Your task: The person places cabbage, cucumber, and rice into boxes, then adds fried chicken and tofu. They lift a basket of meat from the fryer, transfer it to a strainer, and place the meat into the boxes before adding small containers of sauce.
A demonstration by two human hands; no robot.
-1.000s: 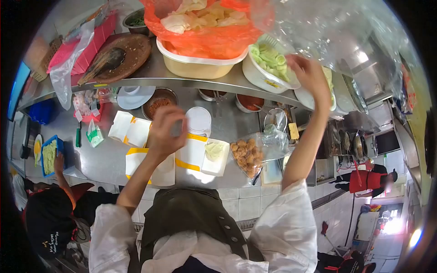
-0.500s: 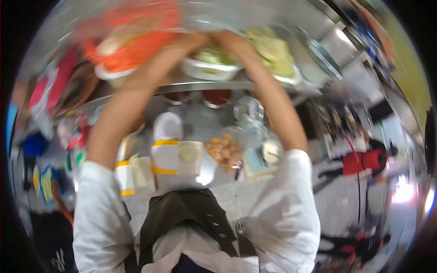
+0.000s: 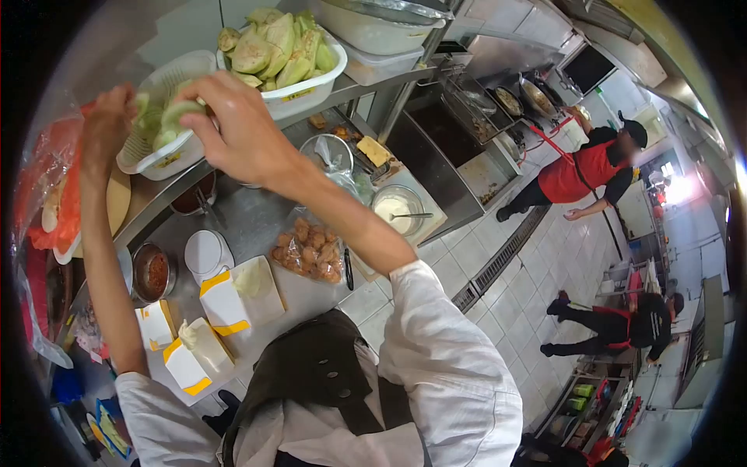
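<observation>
Over a white slotted basket [image 3: 167, 165] on the upper shelf, my right hand [image 3: 233, 128] pinches a round pale green vegetable slice [image 3: 180, 118] between thumb and fingers. At the basket's left end, my left hand [image 3: 110, 124] is closed, with a smaller pale green slice [image 3: 141, 107] at its fingertips. More slices lie low in this basket. A second white basket [image 3: 299, 95] beside it is heaped with similar pale slices with green edges. Left of my left hand, orange-red shreds [image 3: 62, 183] sit in a container under clear plastic.
Below the shelf, the steel counter holds a bowl of red seasoning [image 3: 152, 272], open white-and-yellow cartons [image 3: 226, 303], a bag of brown pieces [image 3: 307, 251] and a bowl of white cream [image 3: 398, 208] with a spoon. A person in a red apron [image 3: 576, 167] stands by the pans at right.
My view has turned, so the shelf sits further left. My hands have moved from close together over the basket to apart, and a slice now shows in my right hand.
</observation>
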